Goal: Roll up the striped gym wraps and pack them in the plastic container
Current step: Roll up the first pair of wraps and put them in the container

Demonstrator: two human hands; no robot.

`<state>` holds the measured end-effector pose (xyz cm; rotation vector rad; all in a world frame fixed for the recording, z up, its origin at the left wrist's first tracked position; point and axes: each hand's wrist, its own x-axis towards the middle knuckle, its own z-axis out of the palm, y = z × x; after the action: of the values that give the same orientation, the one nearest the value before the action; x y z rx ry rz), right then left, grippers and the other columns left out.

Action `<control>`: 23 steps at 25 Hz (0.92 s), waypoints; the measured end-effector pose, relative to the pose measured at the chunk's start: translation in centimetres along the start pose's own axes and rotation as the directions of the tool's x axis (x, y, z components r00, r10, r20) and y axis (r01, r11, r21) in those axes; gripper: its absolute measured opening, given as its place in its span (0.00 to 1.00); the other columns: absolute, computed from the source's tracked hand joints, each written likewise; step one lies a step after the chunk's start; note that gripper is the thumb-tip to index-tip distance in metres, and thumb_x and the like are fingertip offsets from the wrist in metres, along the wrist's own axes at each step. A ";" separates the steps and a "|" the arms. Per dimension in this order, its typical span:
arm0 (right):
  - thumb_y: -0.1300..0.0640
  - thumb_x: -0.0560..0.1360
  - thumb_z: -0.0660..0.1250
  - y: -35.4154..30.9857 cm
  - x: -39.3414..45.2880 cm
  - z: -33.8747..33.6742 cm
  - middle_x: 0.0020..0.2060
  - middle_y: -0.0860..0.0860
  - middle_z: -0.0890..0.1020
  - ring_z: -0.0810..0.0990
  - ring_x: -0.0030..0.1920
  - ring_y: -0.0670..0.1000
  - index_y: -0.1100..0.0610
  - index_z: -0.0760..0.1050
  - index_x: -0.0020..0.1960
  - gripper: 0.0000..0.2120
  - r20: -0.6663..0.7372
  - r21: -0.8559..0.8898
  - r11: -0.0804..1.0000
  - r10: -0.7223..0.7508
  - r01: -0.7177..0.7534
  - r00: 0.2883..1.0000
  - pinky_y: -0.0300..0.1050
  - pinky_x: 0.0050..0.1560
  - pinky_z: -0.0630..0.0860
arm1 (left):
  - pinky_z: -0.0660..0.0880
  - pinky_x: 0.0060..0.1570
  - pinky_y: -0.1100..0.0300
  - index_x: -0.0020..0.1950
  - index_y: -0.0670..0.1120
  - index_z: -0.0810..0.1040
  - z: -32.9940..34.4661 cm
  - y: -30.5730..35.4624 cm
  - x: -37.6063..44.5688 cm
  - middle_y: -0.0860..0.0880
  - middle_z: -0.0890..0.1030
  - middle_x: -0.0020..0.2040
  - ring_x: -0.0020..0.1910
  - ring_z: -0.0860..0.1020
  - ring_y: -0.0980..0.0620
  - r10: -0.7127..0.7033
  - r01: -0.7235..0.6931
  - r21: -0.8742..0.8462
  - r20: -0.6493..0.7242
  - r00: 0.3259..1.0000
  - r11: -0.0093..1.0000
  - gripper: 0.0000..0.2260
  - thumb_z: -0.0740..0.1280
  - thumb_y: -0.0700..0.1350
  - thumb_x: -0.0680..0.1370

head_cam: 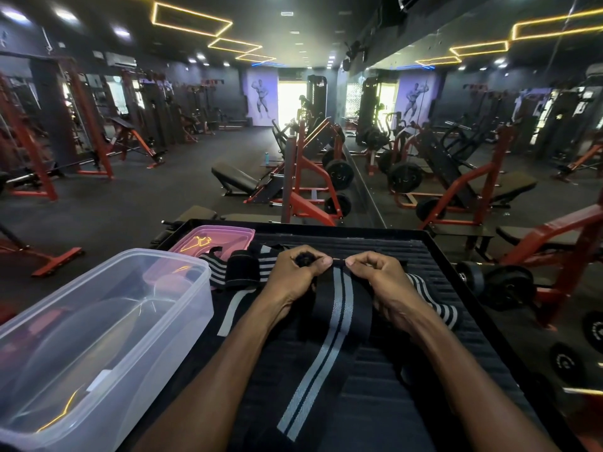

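Nearest you, the striped wrap [329,350] trails flat down the black counter [434,363] toward you. Your left hand [293,275] and right hand [378,278] each pinch its far end, fingers curled tight on the cloth. To your left stands the clear plastic container [98,337], open. Beyond your hands lie more wraps [235,269] and a pink lid [212,239].

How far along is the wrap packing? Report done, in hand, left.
Done: one rolled wrap sits on the mat; the clear container looks empty. In hand: left hand and right hand pinch the striped wrap, starting its roll. Left: loose wraps, then packing.
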<state>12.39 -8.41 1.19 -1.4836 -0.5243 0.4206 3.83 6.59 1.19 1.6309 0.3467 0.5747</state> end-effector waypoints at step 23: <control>0.65 0.78 0.69 0.1 -0.2 0.1 0.42 0.47 0.87 0.85 0.46 0.42 0.50 0.84 0.45 0.11 -0.060 -0.185 0.947 -0.276 0.261 0.959 0.33 0.48 0.78 | 0.79 0.54 0.54 0.42 0.42 0.83 0.8 0.1 -0.2 0.43 0.84 0.45 0.49 0.82 0.47 -0.083 0.122 -0.382 0.118 0.990 0.916 0.03 0.75 0.40 0.74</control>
<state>12.17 -8.46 1.04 -1.5644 -0.6991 0.0968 4.08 5.86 1.16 1.2438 0.2250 0.4472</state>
